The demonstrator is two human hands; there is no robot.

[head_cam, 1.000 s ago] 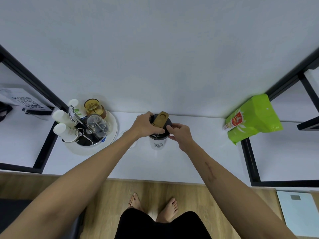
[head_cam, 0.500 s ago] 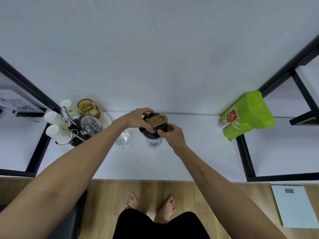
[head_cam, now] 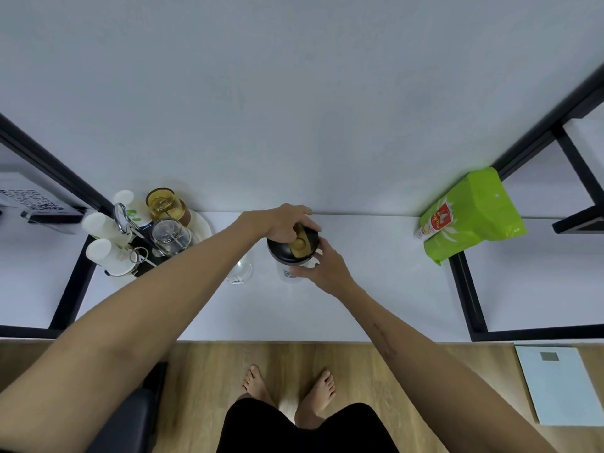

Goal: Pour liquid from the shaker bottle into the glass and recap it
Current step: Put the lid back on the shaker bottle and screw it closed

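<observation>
Standing upright on the white shelf, near its back edge: one shaker bottle, pale body, black lid seated on top, gold flip cap lying across the lid.

My left hand: draped over the far side of the lid, fingers curled down onto it, thumb beside the gold cap.

My right hand: fingers wrapped partway around the bottle's body just under the lid, thumb at the lid's rim.

One clear glass: just left of the bottle, partly hidden under my left forearm; contents cannot be told.

Round tray at left: white cups, a clear jar, an amber jar.

Green bag: well apart, at right.
</observation>
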